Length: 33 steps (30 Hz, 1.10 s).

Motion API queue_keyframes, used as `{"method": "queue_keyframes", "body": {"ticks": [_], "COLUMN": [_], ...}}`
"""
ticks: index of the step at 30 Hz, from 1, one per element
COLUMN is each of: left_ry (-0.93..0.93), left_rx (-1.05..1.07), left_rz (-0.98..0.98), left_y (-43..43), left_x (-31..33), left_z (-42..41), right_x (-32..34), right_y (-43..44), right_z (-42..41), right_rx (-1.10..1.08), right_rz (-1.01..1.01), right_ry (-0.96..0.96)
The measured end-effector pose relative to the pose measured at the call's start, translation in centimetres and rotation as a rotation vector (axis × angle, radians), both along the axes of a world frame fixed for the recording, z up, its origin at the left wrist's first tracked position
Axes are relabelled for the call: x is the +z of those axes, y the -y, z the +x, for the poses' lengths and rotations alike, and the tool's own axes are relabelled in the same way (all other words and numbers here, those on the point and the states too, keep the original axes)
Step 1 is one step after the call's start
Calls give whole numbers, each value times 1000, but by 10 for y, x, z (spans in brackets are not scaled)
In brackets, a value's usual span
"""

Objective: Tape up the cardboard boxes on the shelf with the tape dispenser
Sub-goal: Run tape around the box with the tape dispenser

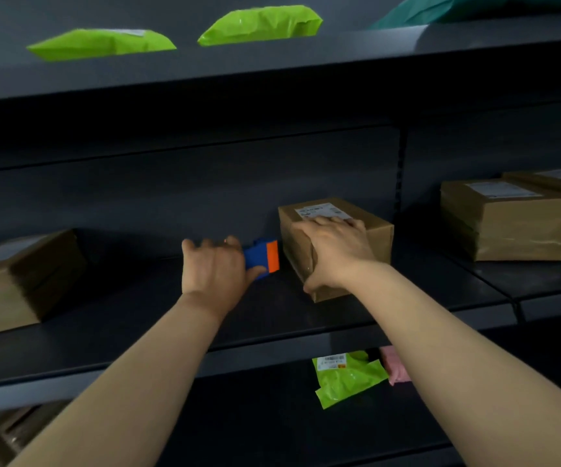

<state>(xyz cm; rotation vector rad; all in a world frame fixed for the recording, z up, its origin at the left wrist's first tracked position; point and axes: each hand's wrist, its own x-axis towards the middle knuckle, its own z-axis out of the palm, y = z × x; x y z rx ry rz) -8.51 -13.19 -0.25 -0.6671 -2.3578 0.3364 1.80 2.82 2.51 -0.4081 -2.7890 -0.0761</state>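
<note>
- Head view. The middle shelf (131,318) carried the cardboard box (377,242) being worked on, set right of centre and close to the back panel.
- Right hand (334,254) lay spread over the box top, fingers fairly straight and reaching the white label, thumb down the near left corner. Judged purpose: to pin the box so that it cannot slide while tape is pulled across.
- Left hand (216,267) gripped the tape dispenser (261,256), fingers closed round its hidden handle and thumb underneath. The orange end pointed at the box's left face, just beside it; contact could not be told.
- Judged step: lining up to start a strip on that left face.
- Box appearance: plain brown, flaps down, with a glossy wrinkled sheen on the near face that could be tape already laid. The seam was hidden under the hand.
- Dispenser: blue body, orange front piece. The roll was not visible.
- Other boxes (19,281) stood at the shelf's left end, and a stack (504,224) on the adjoining bay to the right.
</note>
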Motion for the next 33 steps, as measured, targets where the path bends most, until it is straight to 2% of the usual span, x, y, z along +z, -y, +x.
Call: {"method": "queue_keyframes", "body": {"ticks": [3,5,6,8,9,10,12,14,16,18,20,21,24,26,29,31,33], "left_ry": [108,99,80,102,237,453,807,880,924,1000,1045,1054,1050,939,734,763,894], "left_rx": [71,60,-36,-384,-555,-660,-716,-697,-647,-603,-574,-564,-504,-394,-212,-215,-234], "left_rz": [45,109,165,307,398,474,577,654,704,756,789,807,829,703,567,639,771], "left_y": [1,2,0,-8,-13,-18,-26,-35,-43,-49,-55,-58,-62,-67,-73,-71,-65], "left_x": [-21,-31,-33,-39,-41,-41,-42,-44,-42,-37,-36,-37,-38,-38,-36,-38,-39], "left_z": [-4,-3,1,11,18,28,41,44,43,43,43,42,38,38,47,48,40], "right_x": [-2,-6,-7,-6,-5,-5,-10,-21,-36,-46,-53,-58,-66,-67,-67,-68,-68], "right_y": [-4,-3,-3,-4,-5,-6,-9,-14,-23,-34,-43,-45,-49,-51,-52,-50,-44], "right_z": [5,4,3,1,2,4,13,22,27,29,28,27,26,26,28,30,35], "right_rx": [43,43,39,41,58,97,226,274,109,-65,-118,-115,-112,-124,-159,-194,-171], "right_rz": [-42,-25,-15,-25,-53,-116,-331,-418,-451,-709,-1013,-1078,-1120,-1169,-1142,-1048,-940], "right_ry": [-27,-58,-70,-76,-84,-120,-315,-599,-749,-723,-685,-686,-781,-803,-704,-692,-738]}}
